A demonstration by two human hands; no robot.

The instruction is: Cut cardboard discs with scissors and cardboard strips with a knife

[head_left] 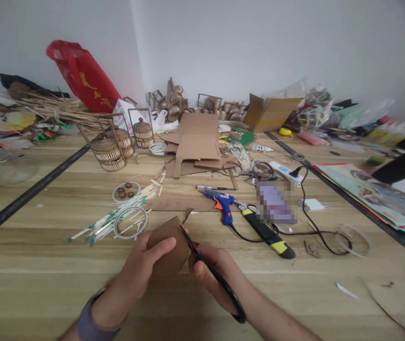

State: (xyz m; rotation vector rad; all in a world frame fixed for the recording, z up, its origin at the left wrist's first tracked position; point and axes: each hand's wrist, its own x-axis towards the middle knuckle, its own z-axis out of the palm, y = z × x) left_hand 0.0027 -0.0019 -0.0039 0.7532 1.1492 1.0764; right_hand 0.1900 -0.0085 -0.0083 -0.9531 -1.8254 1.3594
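My left hand (145,258) grips a piece of brown cardboard (169,237), thumb on top and the other fingers mostly hidden beneath. The piece has a rounded outline with a corner at its upper edge. In my right hand (215,272) is a pair of black-handled scissors (220,282), its blades at the cardboard's right edge. A narrow curled cardboard strip (187,215) sticks up just beyond the blades. Past my hands lie a blue glue gun (225,206) and a black-and-yellow tool handle (268,234).
Left of my hands are a white ring (130,222), bundled sticks (99,222) and a ring holding brown beads (126,193). Small lidded baskets (108,154) stand farther back. Cardboard sheets (198,137) lie at the back middle. A black cable (318,222) loops at right.
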